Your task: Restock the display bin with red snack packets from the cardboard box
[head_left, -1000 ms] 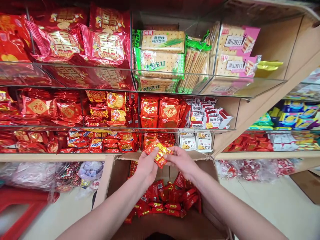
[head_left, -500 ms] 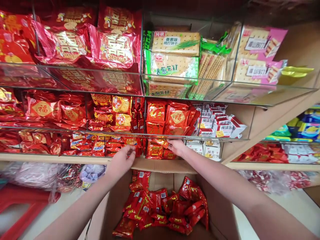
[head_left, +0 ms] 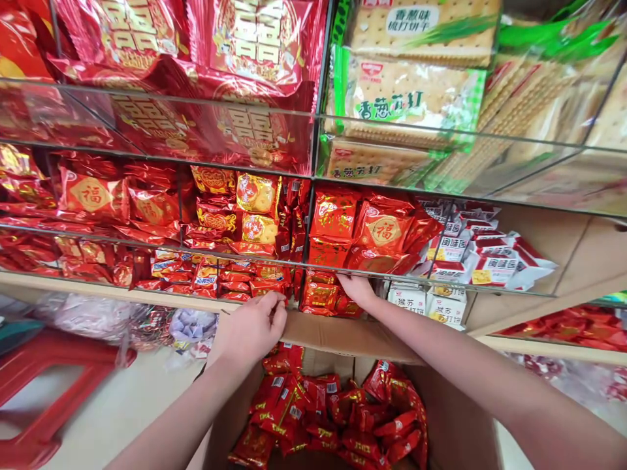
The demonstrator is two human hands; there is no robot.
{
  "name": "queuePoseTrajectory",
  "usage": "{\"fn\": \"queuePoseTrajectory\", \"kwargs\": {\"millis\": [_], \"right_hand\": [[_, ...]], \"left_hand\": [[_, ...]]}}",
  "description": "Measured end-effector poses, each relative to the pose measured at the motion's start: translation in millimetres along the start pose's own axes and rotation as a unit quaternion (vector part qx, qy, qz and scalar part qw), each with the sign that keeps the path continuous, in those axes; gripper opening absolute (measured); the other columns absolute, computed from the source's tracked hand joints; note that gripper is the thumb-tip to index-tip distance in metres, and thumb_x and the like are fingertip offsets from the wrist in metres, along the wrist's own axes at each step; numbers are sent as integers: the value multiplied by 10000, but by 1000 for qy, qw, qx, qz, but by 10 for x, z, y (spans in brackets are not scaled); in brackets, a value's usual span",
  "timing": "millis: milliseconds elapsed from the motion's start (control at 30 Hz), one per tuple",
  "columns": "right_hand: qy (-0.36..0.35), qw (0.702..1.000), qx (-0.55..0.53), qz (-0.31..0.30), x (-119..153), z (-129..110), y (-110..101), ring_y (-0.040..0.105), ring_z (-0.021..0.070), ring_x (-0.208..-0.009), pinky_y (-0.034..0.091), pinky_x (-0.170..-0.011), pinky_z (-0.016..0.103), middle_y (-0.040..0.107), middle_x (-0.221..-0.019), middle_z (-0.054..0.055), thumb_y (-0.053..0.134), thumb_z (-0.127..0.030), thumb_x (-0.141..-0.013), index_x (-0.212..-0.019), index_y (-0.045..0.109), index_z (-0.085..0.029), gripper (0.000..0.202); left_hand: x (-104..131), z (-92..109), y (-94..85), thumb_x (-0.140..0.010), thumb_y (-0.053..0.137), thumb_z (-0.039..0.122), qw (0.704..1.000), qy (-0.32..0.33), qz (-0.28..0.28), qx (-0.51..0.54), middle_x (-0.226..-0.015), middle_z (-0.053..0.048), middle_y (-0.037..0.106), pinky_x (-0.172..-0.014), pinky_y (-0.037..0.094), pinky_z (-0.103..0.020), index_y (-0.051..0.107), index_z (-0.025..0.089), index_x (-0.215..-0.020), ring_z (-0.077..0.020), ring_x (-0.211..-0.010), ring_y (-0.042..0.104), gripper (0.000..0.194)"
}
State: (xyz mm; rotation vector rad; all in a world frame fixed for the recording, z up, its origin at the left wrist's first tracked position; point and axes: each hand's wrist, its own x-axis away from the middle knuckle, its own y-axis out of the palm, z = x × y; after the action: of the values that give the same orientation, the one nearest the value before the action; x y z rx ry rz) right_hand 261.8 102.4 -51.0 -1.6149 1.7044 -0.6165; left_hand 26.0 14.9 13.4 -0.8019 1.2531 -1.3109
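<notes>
My left hand [head_left: 262, 323] is beside the bottom shelf row, at the left end of a cardboard flap. Its fingers are curled in, and whatever they hold, if anything, is hidden. My right hand [head_left: 357, 289] reaches into a lower compartment next to small red snack packets [head_left: 319, 294]; its fingertips are out of sight under the clear shelf front. Below both arms, an open cardboard box [head_left: 453, 398] holds a loose heap of red packets [head_left: 321, 411] with gold print.
Large pink-red packets [head_left: 132, 32] and green-edged cracker packs [head_left: 406, 98] fill the upper shelf. White packets [head_left: 445, 307] stand right of my right hand. A red plastic stool [head_left: 44, 391] is on the floor at left, near bagged goods [head_left: 83, 316].
The view has come closer to the shelves, which look larger. My left hand's fingers look more tightly curled. My right hand stays at the same compartment, its fingertips still hidden.
</notes>
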Motion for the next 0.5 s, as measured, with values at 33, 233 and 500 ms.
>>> {"fn": "queuePoseTrajectory", "kwargs": {"millis": [33,233,500], "right_hand": [[-26,999,20,-20,35,14,-26,484,228,-1081,323,-960,359,582,-1107,58,451,-454,-776,-1058,560,-208,390],[-11,986,157,-56,-10,-95,53,476,249,-1096,317,-959,373,564,-1139,99,308,-498,-839,-1097,549,-171,481],[47,984,163,-49,-220,-359,334,460,236,-1112,280,-974,430,562,-1151,66,193,-424,-880,-1147,514,-216,466]], "left_hand": [[0,-1,5,-823,350,328,1000,1,1,-3,-788,11,657,-585,376,-250,543,254,-885,-171,-716,610,216],[13,-8,34,-823,352,331,1000,5,10,-7,-790,9,655,-617,392,-253,547,255,-892,-172,-726,614,221],[9,-1,36,-820,356,311,1000,14,21,-10,-775,8,656,-615,395,-254,556,239,-883,-173,-728,610,221]]}}
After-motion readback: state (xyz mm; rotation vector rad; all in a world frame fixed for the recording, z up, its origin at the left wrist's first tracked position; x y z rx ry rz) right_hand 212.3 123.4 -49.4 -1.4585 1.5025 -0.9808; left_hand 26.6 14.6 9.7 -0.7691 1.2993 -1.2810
